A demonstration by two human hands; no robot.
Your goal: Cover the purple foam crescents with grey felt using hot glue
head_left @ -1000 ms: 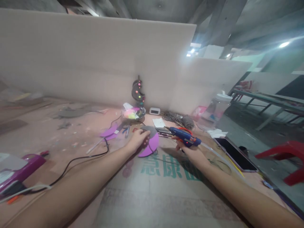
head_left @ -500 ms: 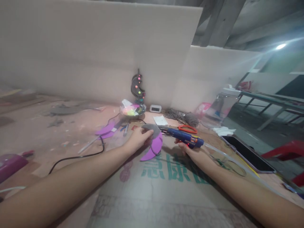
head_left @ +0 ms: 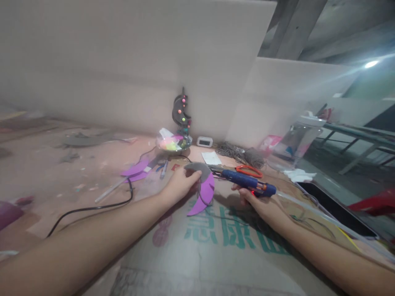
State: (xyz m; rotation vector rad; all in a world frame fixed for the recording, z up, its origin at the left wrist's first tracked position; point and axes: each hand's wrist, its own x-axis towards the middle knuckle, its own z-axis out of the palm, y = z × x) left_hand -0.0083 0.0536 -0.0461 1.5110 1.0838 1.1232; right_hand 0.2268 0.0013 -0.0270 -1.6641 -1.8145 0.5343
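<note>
Between the thumb and fingers of my left hand (head_left: 182, 185) is a purple crescent (head_left: 206, 193), its upper end covered in grey. A thin grey cord hangs from the crescent and trails right over the cardboard (head_left: 173, 255). My right hand (head_left: 251, 198) grips a blue hot glue gun (head_left: 247, 181) with a red light lit near the grip. A long clear glue stick sticks out of the gun's back end. The gun's nozzle points left, close to the crescent's grey end; whether they touch is unclear.
Behind stand a decorated dark crescent (head_left: 180, 111), a clear bowl (head_left: 174, 148), a small digital clock (head_left: 204, 142) and grey yarn (head_left: 240, 154). Red-handled pliers (head_left: 248, 171), a plastic jar (head_left: 298, 139) and a phone (head_left: 336, 209) lie right. Purple pieces (head_left: 135, 169) and a black cable (head_left: 92, 209) are left.
The camera view has shifted slightly. The glue gun has moved a little right, away from the crescent. My left hand keeps hold of the crescent.
</note>
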